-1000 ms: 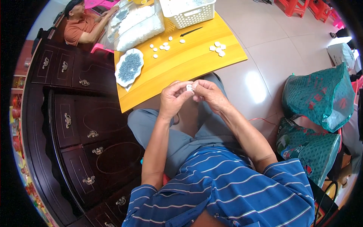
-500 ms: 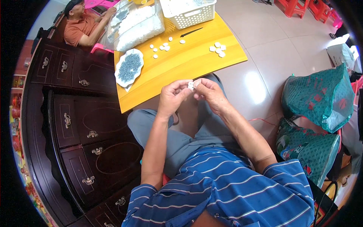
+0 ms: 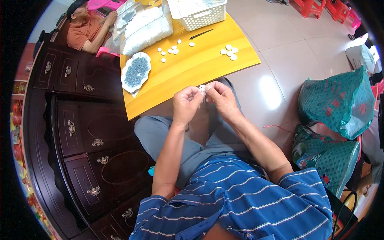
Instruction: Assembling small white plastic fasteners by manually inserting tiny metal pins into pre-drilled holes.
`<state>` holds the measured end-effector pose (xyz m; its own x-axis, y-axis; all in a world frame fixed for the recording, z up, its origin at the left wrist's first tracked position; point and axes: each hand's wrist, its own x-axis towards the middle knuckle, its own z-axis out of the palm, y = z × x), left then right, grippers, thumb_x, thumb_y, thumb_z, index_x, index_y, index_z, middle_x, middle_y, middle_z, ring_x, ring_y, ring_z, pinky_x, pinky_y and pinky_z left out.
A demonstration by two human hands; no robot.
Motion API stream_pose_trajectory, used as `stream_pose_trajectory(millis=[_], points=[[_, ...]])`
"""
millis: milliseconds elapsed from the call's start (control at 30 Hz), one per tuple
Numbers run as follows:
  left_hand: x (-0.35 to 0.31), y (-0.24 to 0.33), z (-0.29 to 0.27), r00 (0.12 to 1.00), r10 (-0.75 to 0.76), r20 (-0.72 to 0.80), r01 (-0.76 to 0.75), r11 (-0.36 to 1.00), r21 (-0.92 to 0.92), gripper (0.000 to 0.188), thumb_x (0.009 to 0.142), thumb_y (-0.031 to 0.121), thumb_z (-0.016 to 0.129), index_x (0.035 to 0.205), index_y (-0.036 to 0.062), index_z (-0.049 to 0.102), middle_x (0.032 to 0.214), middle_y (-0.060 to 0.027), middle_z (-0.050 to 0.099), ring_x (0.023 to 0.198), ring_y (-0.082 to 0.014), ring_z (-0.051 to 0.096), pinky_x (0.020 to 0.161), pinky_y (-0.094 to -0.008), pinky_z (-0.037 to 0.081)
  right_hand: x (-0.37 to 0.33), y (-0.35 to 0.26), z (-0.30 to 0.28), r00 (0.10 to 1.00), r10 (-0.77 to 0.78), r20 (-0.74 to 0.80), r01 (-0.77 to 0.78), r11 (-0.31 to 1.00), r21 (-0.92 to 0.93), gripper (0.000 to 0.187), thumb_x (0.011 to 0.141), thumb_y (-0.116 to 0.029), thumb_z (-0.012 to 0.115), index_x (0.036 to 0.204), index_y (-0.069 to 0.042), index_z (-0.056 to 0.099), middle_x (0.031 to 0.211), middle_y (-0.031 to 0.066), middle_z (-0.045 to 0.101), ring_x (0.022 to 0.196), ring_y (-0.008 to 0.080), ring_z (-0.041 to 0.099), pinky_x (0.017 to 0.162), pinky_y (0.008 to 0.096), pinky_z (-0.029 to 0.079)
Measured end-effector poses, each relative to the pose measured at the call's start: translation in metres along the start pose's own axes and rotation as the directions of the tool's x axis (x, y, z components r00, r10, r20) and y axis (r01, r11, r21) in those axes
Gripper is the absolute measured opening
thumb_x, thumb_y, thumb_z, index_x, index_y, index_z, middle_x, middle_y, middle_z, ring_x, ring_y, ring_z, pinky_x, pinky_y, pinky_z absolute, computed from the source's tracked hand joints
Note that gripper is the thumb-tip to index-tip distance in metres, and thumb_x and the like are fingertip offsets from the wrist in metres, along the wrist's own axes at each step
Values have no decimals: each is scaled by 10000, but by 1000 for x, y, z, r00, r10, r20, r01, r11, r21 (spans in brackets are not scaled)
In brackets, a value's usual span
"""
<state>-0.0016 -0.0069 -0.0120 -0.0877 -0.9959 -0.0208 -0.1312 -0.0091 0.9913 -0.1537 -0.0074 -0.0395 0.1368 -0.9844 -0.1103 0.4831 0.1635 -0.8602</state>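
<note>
Fingertips (image 3: 212, 91) of the bare right hand (image 3: 225, 102) and bare left hand (image 3: 186, 105), I see, pinch 1 small, white, rounded piece (image 3: 202, 87) near the yellow, wood-grained table (image 3: 192, 66).

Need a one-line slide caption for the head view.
Left hand and right hand hold a small white piece beside a yellow table bearing loose white discs and a scalloped plate.

Yellow table (image 3: 180, 76) (white pieces (image 3: 192, 44) atop)
</note>
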Motion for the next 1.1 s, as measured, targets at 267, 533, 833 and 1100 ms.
stream_pose_trajectory(millis=[267, 533, 833, 1100], points=[[-2, 0, 5, 1000, -7, -25, 6, 1000, -17, 97, 944, 65, 697, 856, 30, 677, 716, 22, 634, 585, -31, 545, 534, -181, 434, 1, 2, -2, 1000, 30, 1, -30, 999, 43, 180, 1018, -229, 637, 942, -69, 671, 778, -27, 607, 704, 59, 522, 658, 216, 417], [-2, 0, 0, 1000, -20, 2, 20, 1000, 18, 87, 952, 78, 700, 881, 30, 683, 726, 21, 643, 589, -28, 543, 538, -181, 438, 4, -1, -6, 997, 60, 49, -63, 996, 58, 183, 1017, -228, 635, 924, -74, 664, 776, -29, 609, 702, 60, 530, 657, 214, 417], [-1, 11, -11, 989, 118, 89, -118, 993, -6, 262, 895, -23, 732, 1148, -17, 665, 952, -12, 668, 747, -32, 595, 665, -178, 484, 2, -10, -7, 986, 102, 132, -105, 994, 14, 192, 1027, -246, 611, 919, -94, 658, 791, -42, 616, 698, 52, 532, 659, 205, 407], [3, 14, -15, 971, 182, 152, -210, 959, 192, 349, 830, -50, 773, 1171, -1, 715, 985, -1, 648, 759, -40, 550, 664, -169, 451, 1, -10, -4, 982, 113, 150, -113, 994, -3, 213, 1029, -279, 619, 923, -100, 665, 783, -50, 610, 701, 48, 528, 654, 204, 395]])
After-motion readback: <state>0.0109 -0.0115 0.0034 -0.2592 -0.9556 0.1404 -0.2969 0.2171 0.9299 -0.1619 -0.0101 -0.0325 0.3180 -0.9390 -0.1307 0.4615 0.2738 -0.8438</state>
